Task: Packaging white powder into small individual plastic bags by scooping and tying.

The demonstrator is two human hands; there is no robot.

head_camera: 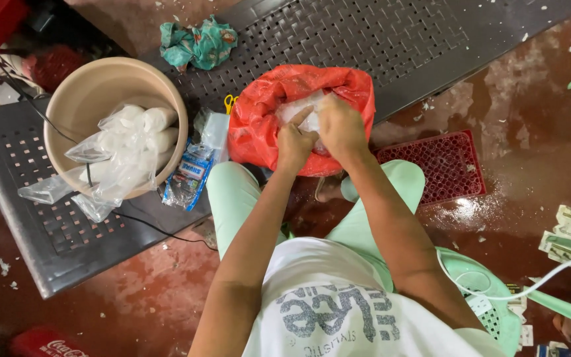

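Head camera looks steeply down, close above the lap and bench [378,39].

beige basin [87,92] crowds bench left; perforated bench [378,39] right of red bag [259,119] lies open

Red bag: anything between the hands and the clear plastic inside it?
Nothing visible. Both hands, left and right, are already in the open mouth of the red bag, touching the clear plastic there. The bag's rim is folded back and does not cover them.
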